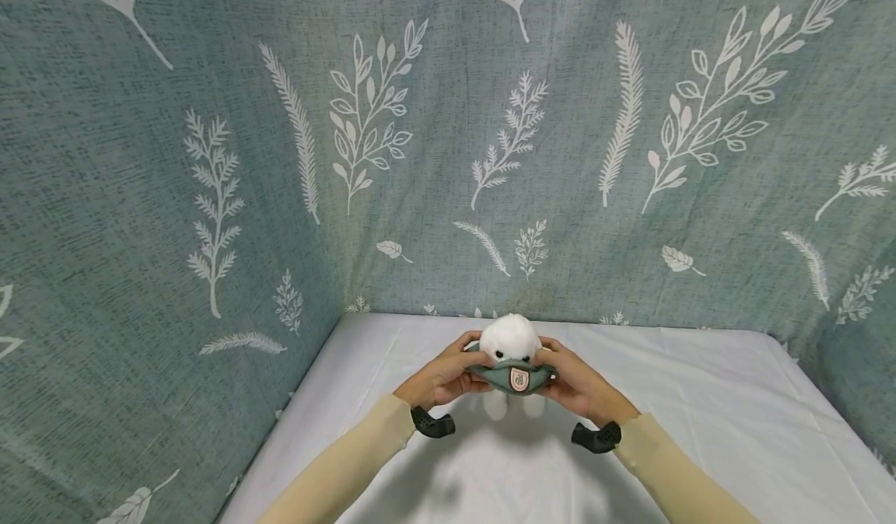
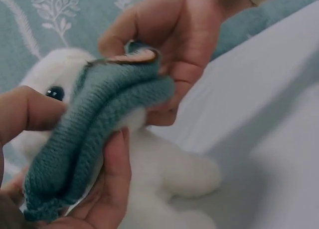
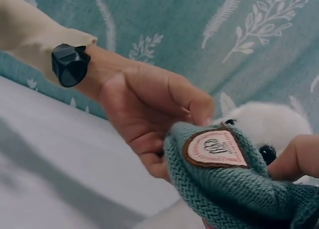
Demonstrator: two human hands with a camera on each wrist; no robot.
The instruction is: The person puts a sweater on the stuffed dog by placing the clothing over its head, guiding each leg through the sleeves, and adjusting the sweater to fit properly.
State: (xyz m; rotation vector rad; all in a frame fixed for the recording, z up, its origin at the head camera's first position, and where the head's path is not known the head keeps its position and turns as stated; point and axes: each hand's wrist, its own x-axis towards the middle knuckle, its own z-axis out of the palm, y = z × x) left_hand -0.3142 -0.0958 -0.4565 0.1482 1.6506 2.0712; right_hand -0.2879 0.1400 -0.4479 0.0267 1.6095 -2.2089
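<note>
Knit hat (image 1: 513, 378) teal, ribbed, badge-patched; left hand (image 1: 439, 379), right hand (image 1: 578, 386) grips pinching its rim.

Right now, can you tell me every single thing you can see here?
plush toy: one, white, dark eyes, upright at the back middle of the table, between both hands.
knitted hat: one, teal, with a pink shield badge, stretched across the toy's front.
table cover: one, white, under the toy.
curtain: teal with white leaves, behind and at both sides.
wrist cameras: two, black, one on each wrist.
sleeves: two, cream.
left hand: grips the hat's left edge.
right hand: grips the hat's right edge.
</note>
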